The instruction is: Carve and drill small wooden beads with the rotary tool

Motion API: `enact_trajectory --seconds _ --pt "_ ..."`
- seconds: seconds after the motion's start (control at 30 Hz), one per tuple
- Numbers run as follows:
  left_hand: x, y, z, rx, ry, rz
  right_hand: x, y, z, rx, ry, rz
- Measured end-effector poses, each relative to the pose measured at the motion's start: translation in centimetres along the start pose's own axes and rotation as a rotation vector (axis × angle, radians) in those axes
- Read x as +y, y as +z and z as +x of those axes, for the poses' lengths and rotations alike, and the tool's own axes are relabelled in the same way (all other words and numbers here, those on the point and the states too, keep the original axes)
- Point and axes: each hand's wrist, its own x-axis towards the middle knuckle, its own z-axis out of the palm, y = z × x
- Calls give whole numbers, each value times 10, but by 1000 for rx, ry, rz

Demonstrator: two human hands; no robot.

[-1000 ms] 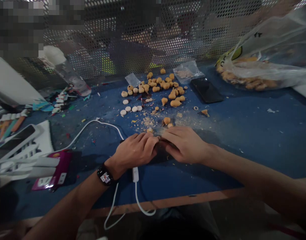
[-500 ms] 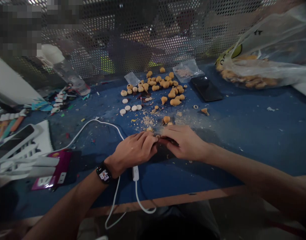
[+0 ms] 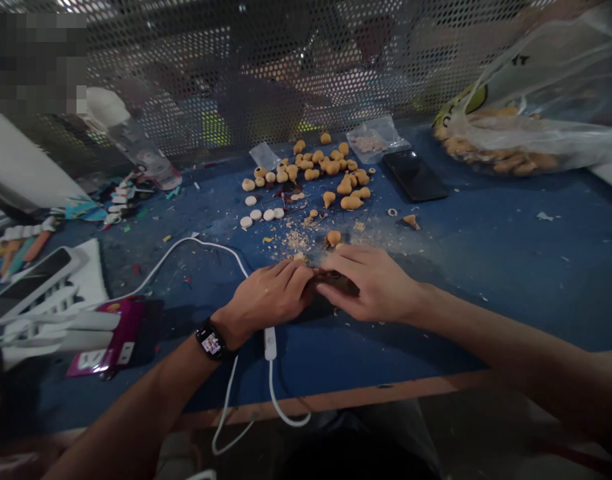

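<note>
My left hand (image 3: pixel 271 297) and my right hand (image 3: pixel 369 283) meet at the middle of the blue bench, their fingers closed around a dark piece (image 3: pixel 339 283). Its shape is mostly hidden, and I cannot tell its material. Just beyond my fingers lies a spread of sawdust (image 3: pixel 293 240). Farther off sit several tan gourd-shaped wooden beads (image 3: pixel 326 167) and several white discs (image 3: pixel 259 215). A single tan bead (image 3: pixel 333 237) is nearest to my hands. A black smartwatch (image 3: pixel 212 343) sits on my left wrist.
A white cable with an inline switch (image 3: pixel 270 343) runs under my left forearm. A black phone (image 3: pixel 415 175) and a small plastic bag (image 3: pixel 373 140) lie beyond the beads. A large bag of tan pieces (image 3: pixel 506 137) sits back right, below perforated metal mesh (image 3: pixel 286 60).
My hands have shifted slightly up the picture and rolled the dark piece between them, so more of it shows beside my right fingers. The view has tilted a little.
</note>
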Motion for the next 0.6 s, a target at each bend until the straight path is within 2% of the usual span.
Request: enact_trajectory --seconds 0.27,0.6 --pt "0 -2 1 -3 11 -11 1 0 0 19 47 69" --pt "-1 -2 1 -7 -12 9 4 2 0 -21 78 72"
